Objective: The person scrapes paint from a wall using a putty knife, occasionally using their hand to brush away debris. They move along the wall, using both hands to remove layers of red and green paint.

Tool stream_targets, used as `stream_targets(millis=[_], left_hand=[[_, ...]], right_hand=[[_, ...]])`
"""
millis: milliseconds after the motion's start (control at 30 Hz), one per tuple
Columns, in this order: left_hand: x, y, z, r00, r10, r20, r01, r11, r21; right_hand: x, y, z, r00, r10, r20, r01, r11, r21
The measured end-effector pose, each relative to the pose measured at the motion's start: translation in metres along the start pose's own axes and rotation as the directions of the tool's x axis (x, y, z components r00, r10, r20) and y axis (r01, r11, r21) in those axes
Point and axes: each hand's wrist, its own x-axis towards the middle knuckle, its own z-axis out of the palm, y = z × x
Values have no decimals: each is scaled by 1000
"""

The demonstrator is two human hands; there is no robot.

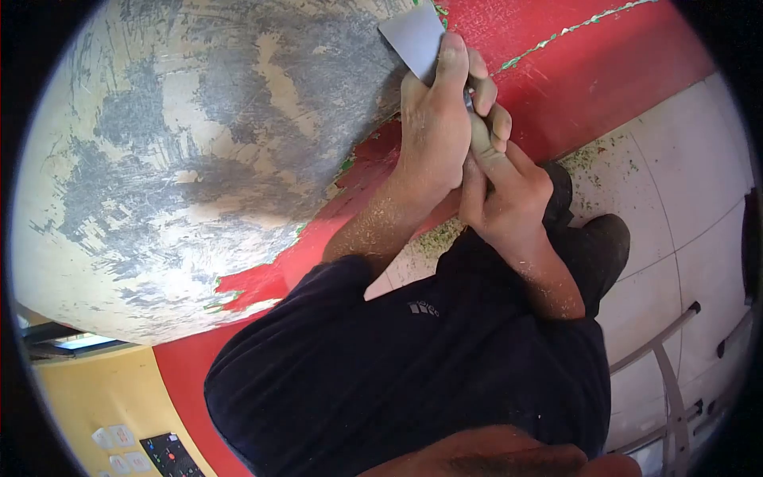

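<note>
A scraper (416,41) with a broad flat metal blade lies against a wall, at the border between bare surface and red paint. My left hand (435,131) is closed around it close to the blade, thumb stretched along the tool. Lower down, my right hand (509,187) wraps round the handle end, which the fingers mostly hide. Red paint (548,95) covers the wall on the right, with a ragged green-and-white chipped line across it. On the left spreads a large scraped patch (214,151), mottled grey and cream. Pale flakes cling to both forearms.
Paint chips (608,163) are scattered over the pale tiled floor (660,199). A metal frame (668,374) stands at lower right. At lower left, a yellow surface (95,389) carries small white stickers and a black panel (171,455). A dark shoe (608,246) shows beside my right forearm.
</note>
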Motion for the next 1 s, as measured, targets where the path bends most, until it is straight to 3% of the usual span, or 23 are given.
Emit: stream_targets(millis=[33, 133, 267, 367, 500, 600, 700, 733, 800, 900, 1000], left_hand=[[-4, -5, -7, 998, -25, 52, 23, 999, 30], [-22, -36, -19, 979, -204, -25, 201, 976, -82], [-16, -42, -18, 992, -122, -43, 119, 991, -55], [-23, -55, -36, 992, -105, -67, 104, 995, -8], [-7, -30, -19, 1000, -1, -9, 1, 1000, -20], [-8, -34, -20, 999, -47, 4, 47, 999, -14], [-20, -49, -27, 979, -200, -48, 197, 978, -62], [-18, -52, -26, 985, -171, -26, 170, 984, -49], [-6, -48, -21, 994, -106, 4, 106, 994, -17], [-19, -50, -23, 985, -170, -27, 169, 985, -39], [-23, -61, -31, 982, -181, -57, 176, 982, -73]], right_hand=[[-5, -1, -4, 1000, -9, 30, 9, 1000, -1], [-34, -8, -17, 975, 134, 178, -142, 989, 31], [-43, 7, -5, 971, 174, 167, -175, 985, -5], [-64, 18, 14, 996, 15, 89, -13, 1000, -25], [-32, 14, 12, 1000, -16, 16, 16, 998, -56], [-31, 8, 3, 992, 67, 106, -67, 998, -4], [-45, 8, -3, 983, 108, 147, -105, 994, -24], [-49, 6, -5, 970, 150, 193, -145, 989, -43], [-45, 13, 2, 985, 125, 116, -122, 992, -32], [-55, 14, 3, 996, 63, 61, -63, 998, 5], [-58, 11, -2, 983, 104, 153, -104, 995, -7]])
